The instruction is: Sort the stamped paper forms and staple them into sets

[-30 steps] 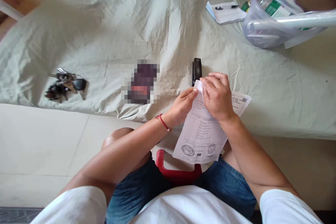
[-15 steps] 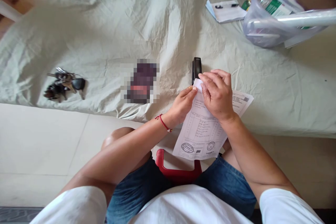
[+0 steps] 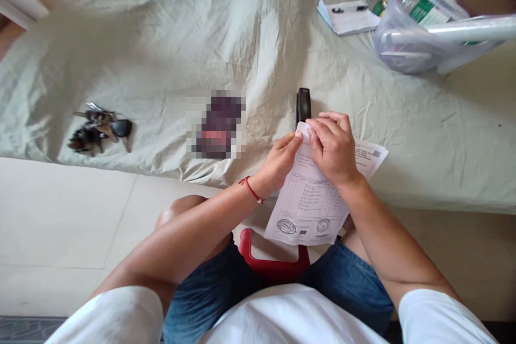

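I hold a printed paper form [image 3: 312, 204] with stamps at its lower end, over my lap at the edge of a cloth-covered surface [image 3: 169, 48]. My left hand [image 3: 280, 161] pinches its top left corner between thumb and fingers. My right hand [image 3: 332, 148] lies on top of the sheet, its fingers folding or gripping the same corner. A black stapler [image 3: 303, 105] lies on the cloth just beyond my fingertips, apart from them.
A bunch of keys [image 3: 99, 129] lies at the left, a blurred dark item [image 3: 217, 124] in the middle. A clear plastic tub [image 3: 419, 43] and a notepad with pen [image 3: 347, 16] sit at the far right. A red stool [image 3: 272, 263] is under me.
Both hands and the paper have stayed almost in place, shifting only slightly. At the far top left another person's hands have moved out and a dark object shows there.
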Tool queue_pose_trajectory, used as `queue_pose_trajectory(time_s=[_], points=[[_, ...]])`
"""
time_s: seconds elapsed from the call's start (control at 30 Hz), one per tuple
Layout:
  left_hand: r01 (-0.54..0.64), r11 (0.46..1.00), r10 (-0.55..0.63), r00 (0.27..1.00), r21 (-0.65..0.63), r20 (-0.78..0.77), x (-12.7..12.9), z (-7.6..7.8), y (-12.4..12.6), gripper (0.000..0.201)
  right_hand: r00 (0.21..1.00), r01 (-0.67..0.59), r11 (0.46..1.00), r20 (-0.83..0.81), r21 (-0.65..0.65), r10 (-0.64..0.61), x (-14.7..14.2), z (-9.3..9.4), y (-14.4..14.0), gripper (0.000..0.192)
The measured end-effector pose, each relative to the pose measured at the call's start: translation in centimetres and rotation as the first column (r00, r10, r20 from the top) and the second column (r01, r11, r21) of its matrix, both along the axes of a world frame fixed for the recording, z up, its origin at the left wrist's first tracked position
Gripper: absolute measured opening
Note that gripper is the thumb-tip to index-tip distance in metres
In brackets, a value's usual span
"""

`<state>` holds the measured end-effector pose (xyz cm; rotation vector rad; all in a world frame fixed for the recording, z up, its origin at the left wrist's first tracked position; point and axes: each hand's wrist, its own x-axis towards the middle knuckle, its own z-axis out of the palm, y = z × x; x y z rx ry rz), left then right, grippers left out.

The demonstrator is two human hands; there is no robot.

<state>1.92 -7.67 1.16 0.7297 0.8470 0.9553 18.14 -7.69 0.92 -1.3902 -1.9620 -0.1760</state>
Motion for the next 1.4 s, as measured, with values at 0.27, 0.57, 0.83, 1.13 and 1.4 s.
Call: queue_pose_trajectory(time_s=[0.27,0.57,0.83,1.13,1.4], points=[[-0.002,0.999,0.002,1.000,-0.052,-0.009,0.0,-0.3,-0.2,0.029,0.999,-0.046,0.997,0.018,-0.066,0.048,-0.1,0.0,-0.1,0.035],[0.010,1.000,-0.011,0.999,-0.008,-0.033,0.0,0.3,-0.1,0.030,0.998,-0.040,0.994,0.034,-0.102,0.044,-0.3,0.5,-0.4,0.043],[0.005,1.000,-0.006,0.998,-0.018,-0.063,0.1,0.5,-0.1,0.031,0.999,-0.034,0.991,0.006,-0.130,0.035,0.0,1.0,-0.2,0.040],[0.028,0.997,-0.037,0.989,-0.065,-0.143,-0.1,0.9,-0.1,0.034,1.000,0.014,0.961,0.006,-0.275,-0.013,3.3,2.0,0.5,0.043],[-0.004,0.992,-0.024,0.976,-0.130,-0.217,-0.1,0.9,0.3,0.038,0.977,-0.119,0.792,-0.211,-0.599,-0.012,5.2,3.3,0.7,0.036]])
